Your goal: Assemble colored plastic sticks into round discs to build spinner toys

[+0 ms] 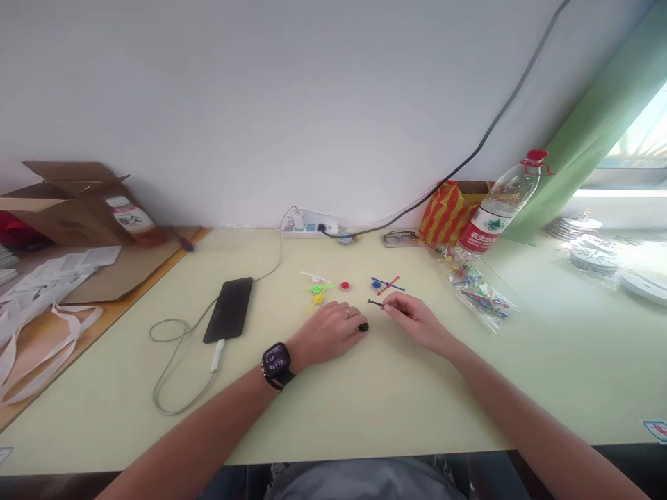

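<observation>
Pinching the thin black arrow (376,303) between thumb and fingertips, your right hand (414,321) holds it just above or on the table, its forked end pointing left. Near that end, your left hand (333,332) lies palm down, fingers bent together, fingertips touching a small black disc (363,326); whether they grip it, you cannot tell. Beyond your hands sit a red disc (344,286) and a blue disc (376,285), the latter beside crossed red and blue arrows (382,291). White (315,279), green (316,289) and yellow spinners (318,299) stand in a row farther left. Outward, you have a phone (228,310) on your left and a clear bag of parts (479,295) on your right.
</observation>
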`<state>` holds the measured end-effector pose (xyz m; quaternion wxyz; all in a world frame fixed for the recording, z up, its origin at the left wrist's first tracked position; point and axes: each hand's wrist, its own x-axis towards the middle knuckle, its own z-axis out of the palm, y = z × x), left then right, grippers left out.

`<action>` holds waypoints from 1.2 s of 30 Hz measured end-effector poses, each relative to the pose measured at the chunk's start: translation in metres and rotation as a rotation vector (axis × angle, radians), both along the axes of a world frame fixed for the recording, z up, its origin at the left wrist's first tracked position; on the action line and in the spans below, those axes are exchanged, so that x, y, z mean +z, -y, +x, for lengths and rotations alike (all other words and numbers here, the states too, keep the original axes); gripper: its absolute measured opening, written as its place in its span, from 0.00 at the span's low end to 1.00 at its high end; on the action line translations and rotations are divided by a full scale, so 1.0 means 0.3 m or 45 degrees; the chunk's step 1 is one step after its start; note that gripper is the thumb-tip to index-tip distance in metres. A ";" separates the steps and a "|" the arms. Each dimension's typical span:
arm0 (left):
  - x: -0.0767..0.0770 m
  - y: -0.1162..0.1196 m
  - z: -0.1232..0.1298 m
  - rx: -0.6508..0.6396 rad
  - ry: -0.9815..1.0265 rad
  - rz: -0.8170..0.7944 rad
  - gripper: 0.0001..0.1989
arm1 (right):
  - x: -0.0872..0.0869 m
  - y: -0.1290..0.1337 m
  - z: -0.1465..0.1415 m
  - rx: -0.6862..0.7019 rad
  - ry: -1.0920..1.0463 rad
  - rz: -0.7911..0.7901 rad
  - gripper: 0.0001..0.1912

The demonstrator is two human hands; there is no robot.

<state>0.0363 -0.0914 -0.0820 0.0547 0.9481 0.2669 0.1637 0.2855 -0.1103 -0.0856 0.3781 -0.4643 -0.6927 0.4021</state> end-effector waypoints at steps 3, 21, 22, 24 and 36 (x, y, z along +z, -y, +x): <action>-0.019 0.000 -0.008 0.087 0.193 -0.203 0.07 | -0.005 -0.004 0.008 -0.016 -0.011 -0.044 0.14; -0.025 0.008 0.017 0.079 0.798 -1.091 0.17 | -0.049 0.029 -0.052 0.278 -0.389 -0.230 0.15; -0.023 0.010 0.016 0.054 0.793 -1.103 0.16 | -0.051 0.028 -0.054 0.273 -0.376 -0.215 0.15; -0.023 0.012 0.017 0.043 0.785 -1.125 0.15 | -0.051 0.028 -0.057 0.262 -0.360 -0.184 0.13; -0.027 0.019 0.025 0.058 0.792 -1.073 0.13 | -0.044 0.031 -0.052 0.184 -0.313 -0.078 0.09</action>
